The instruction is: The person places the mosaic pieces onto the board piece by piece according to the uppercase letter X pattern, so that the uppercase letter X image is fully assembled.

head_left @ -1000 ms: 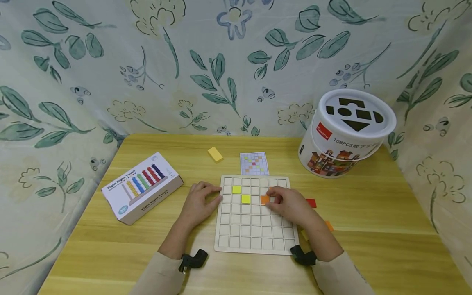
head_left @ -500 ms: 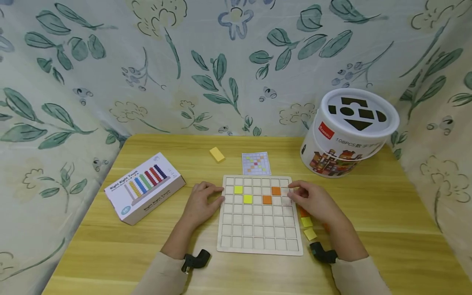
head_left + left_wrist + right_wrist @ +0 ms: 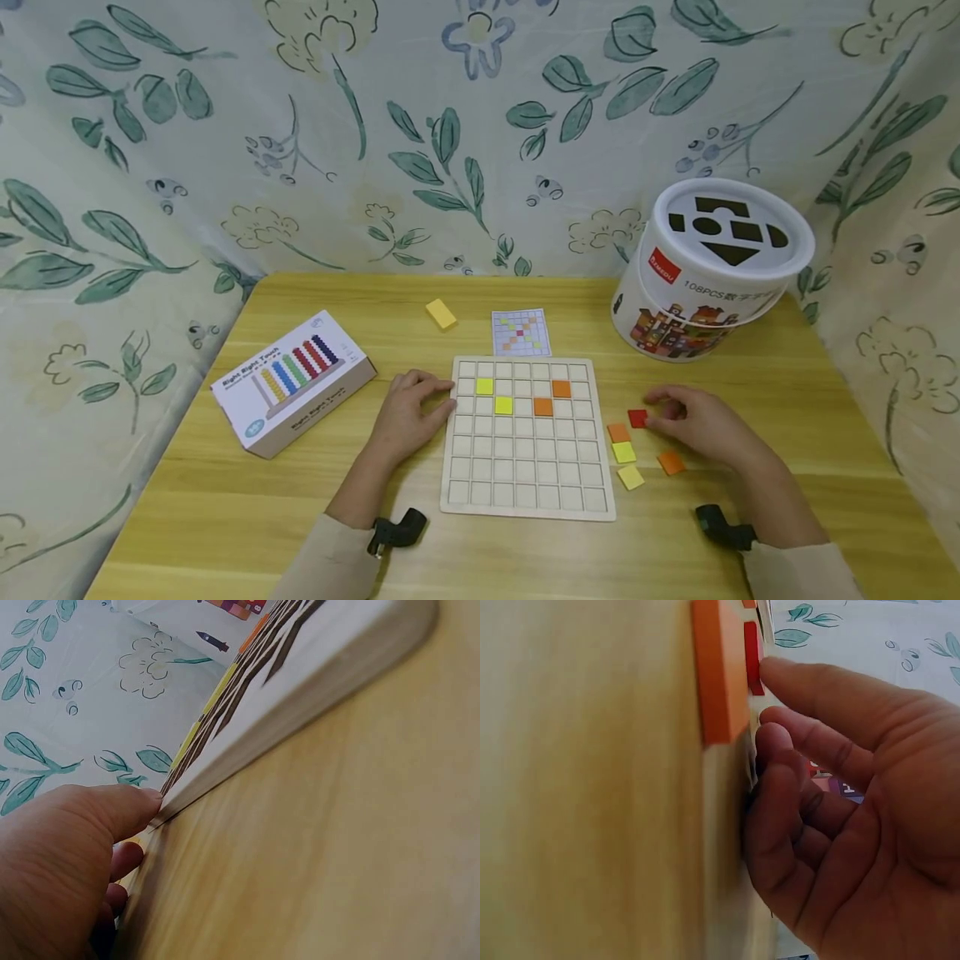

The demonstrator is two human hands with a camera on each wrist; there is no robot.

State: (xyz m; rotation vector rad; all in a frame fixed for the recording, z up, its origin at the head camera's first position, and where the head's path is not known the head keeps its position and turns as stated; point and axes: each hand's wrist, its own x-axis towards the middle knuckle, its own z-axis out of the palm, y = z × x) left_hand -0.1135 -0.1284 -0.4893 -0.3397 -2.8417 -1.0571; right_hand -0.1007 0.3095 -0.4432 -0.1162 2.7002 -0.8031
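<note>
A wooden grid board (image 3: 525, 467) lies on the table with two yellow tiles and two orange tiles in its upper cells. My left hand (image 3: 408, 417) rests at the board's left edge; its thumb (image 3: 139, 806) touches the edge in the left wrist view. Right of the board, my right hand (image 3: 697, 423) is at a red tile (image 3: 637, 418), thumb tip right at the tile's near side and the other fingers bent. Close by lie an orange tile (image 3: 618, 432), a yellow tile (image 3: 623, 452), another yellow tile (image 3: 631, 477) and another orange tile (image 3: 671, 463).
A printed pattern card (image 3: 521, 332) lies behind the board, with a light orange block (image 3: 441, 314) to its left. A white toy box (image 3: 294, 383) stands on the left. At the back right is a lidded bucket (image 3: 705, 275) with shaped holes. A floral cloth (image 3: 450, 150) hangs behind.
My right hand has left the orange tile on the board and moved right to the loose red tile. The left hand has stayed at the board's edge.
</note>
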